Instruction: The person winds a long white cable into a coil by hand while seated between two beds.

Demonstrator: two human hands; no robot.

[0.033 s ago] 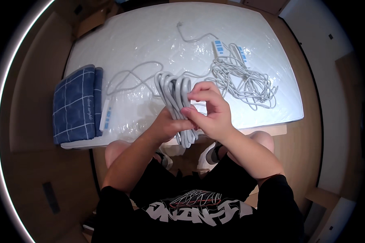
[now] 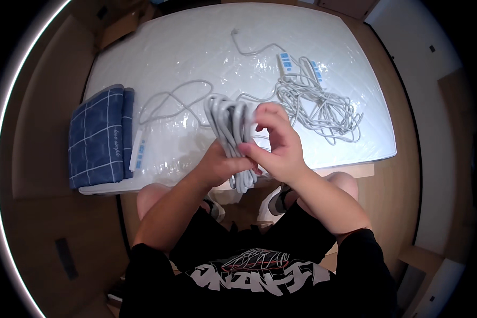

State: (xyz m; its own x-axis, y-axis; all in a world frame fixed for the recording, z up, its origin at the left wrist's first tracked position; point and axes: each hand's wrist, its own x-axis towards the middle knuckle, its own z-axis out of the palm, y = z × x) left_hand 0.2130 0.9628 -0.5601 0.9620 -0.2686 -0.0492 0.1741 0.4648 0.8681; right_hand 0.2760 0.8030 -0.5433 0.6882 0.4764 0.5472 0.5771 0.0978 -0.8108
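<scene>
A grey extension cord wound into a long coil (image 2: pixel 229 122) is gripped around its lower middle by my left hand (image 2: pixel 217 164), with loops standing out above and below the fist. My right hand (image 2: pixel 281 143) is at the coil's right side. Its thumb tip touches the cord, while the fingers are bent and spread apart from the thumb, a small gap off the upper loops. Slight blur covers the fingertips and the loop beside them. The left fingers behind the coil are mostly hidden.
A plastic-covered mattress (image 2: pixel 169 143) lies before me. On it are a tangled heap of grey cord (image 2: pixel 323 108), white power strips with blue labels (image 2: pixel 285 62), another strip (image 2: pixel 140 154) at left with loose cord (image 2: pixel 169 94), a plug (image 2: pixel 235 33) and a folded blue checked blanket (image 2: pixel 98 138).
My right fingers have drawn slightly away from the upper loops, and those loops have shifted a little to the right. The left hand keeps its grip in the same place.
</scene>
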